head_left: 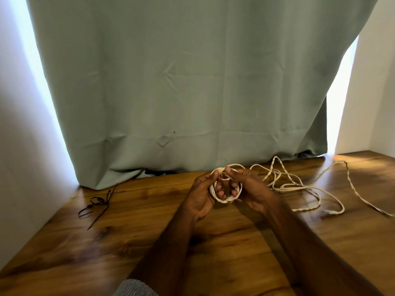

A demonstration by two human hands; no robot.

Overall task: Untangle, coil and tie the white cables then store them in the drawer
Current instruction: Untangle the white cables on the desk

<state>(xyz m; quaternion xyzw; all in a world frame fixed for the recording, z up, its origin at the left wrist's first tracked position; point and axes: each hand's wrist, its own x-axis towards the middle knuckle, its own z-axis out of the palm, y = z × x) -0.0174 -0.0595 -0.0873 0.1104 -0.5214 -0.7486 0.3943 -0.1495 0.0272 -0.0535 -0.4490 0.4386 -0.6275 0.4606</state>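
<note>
Coiling a white cable [224, 197] over a wooden table [149, 231].
Left hand [203, 195] and right hand [250, 189] pinch the small coil; light, limp cord, best gripped across its loops.

Loose white braided cable [299, 186] sprawls in tangled loops over the right half of the brown wooden tabletop [149, 242], blocking passage there. Black plastic zip ties [96, 207] lie near the left edge. Grey-green fabric curtain [181, 82] closes off the far side.
</note>
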